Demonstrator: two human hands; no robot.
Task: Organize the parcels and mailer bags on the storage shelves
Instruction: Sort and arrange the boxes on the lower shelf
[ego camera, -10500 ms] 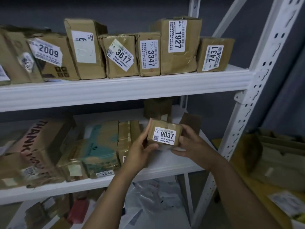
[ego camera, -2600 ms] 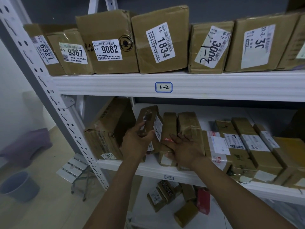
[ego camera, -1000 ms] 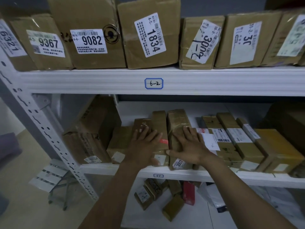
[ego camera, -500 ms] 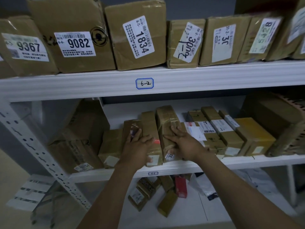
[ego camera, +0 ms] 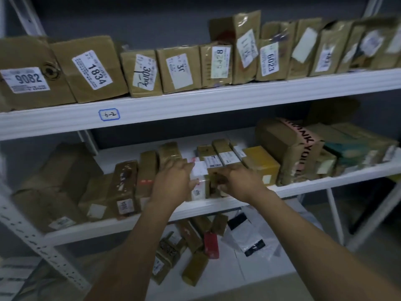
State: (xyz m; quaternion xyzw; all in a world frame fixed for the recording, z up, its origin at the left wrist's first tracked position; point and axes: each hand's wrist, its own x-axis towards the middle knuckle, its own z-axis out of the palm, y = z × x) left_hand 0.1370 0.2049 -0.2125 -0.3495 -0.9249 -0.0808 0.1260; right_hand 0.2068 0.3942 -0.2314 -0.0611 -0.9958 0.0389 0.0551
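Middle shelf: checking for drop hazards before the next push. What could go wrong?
The small brown cardboard parcel between the left hand and right hand sits at the white middle shelf's front edge; a nudge may drop it. Pushing sideways may topple the narrow upright brown boxes nearby.

At the shelf's (ego camera: 314, 184) front edge, the left hand (ego camera: 173, 182) is laid against a white-labelled parcel (ego camera: 199, 189); the right hand (ego camera: 240, 184) is held just beside it. The fingers are blurred.

dim light; dark grey wall (ego camera: 152, 22) behind white metal shelving (ego camera: 217, 98).
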